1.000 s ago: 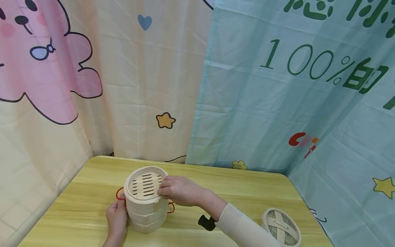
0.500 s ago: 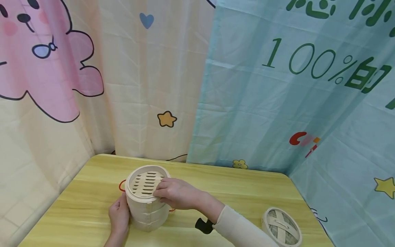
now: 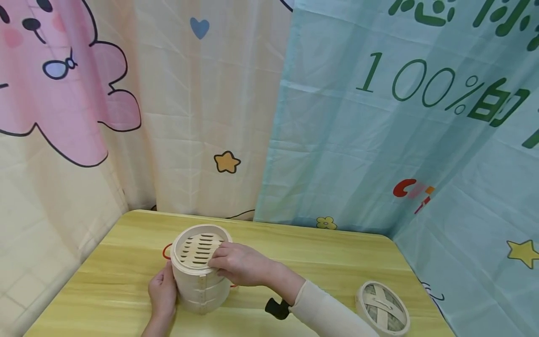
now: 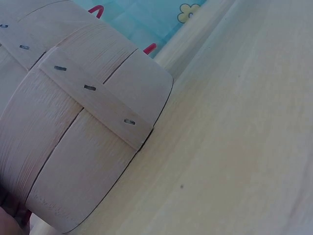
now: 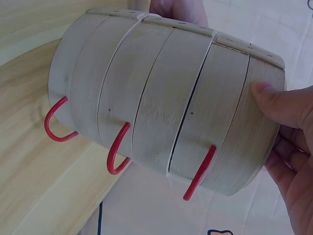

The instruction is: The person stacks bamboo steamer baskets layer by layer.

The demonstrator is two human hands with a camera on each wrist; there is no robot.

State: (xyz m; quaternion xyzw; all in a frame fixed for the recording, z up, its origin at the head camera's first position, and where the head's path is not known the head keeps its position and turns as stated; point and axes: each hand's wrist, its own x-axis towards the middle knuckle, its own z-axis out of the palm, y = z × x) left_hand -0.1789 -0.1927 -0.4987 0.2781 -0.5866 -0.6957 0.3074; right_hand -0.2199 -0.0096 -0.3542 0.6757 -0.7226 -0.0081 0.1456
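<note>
A stack of three round bamboo steamer baskets (image 3: 202,292) stands on the table, its slatted top tier (image 3: 198,252) uncovered. My right hand (image 3: 242,263) pinches that tier's rim from the right, the thumb (image 5: 269,100) lying on the outer wall in the right wrist view and the fingers over the edge. At the stack's left side, my left hand (image 3: 162,289) holds the wall, its fingertips partly hidden by the baskets. Each tier bears a red loop handle (image 5: 119,148) on the side that the right wrist view shows. Stapled seam strips (image 4: 89,88) run down the walls.
A round bamboo lid (image 3: 383,308) with crossed strips lies on the wooden table (image 3: 320,262) at the right, close to my right sleeve. Printed curtains (image 3: 210,112) hang behind the table and along its sides.
The top tier has turned clockwise, bringing its front seam leftward in line with those below; its left red loop has swung back. My left hand has shifted off that loop onto the wall.
</note>
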